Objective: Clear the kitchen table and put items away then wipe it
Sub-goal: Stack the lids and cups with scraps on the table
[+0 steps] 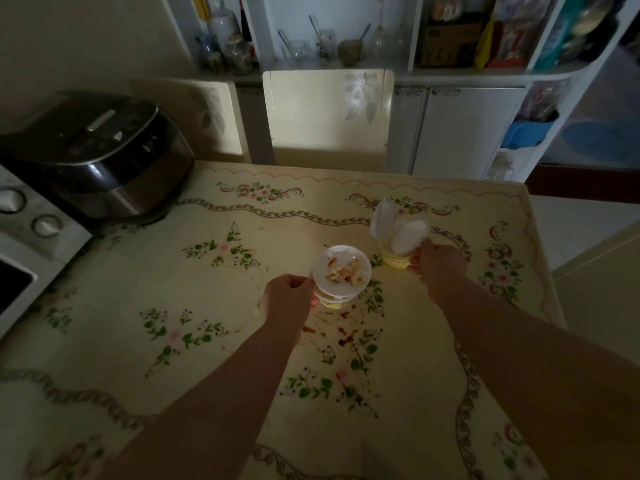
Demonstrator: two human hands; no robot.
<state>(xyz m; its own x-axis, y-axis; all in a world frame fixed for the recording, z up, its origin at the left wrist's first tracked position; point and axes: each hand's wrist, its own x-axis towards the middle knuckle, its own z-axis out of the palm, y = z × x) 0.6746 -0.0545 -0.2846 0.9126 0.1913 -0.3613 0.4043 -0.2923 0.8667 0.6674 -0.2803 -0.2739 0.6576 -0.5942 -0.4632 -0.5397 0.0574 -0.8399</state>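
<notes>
On the floral tablecloth of the kitchen table (214,358), my left hand (287,299) grips a small yellow-and-white cup capped by a white plate (341,270) with food scraps on it. My right hand (438,268) holds a second yellow cup (394,259) by its side; white plastic lids or wrappers (398,226) stick up out of it. Both cups are near the table's middle, about a hand's width apart. Reddish-brown sauce stains (343,334) spatter the cloth just in front of the left cup.
A dark rice cooker (100,150) stands at the table's back left corner, beside a white appliance with knobs (24,230). Two cream chair backs (329,116) face the far edge. White shelves with jars and boxes (346,39) line the wall behind.
</notes>
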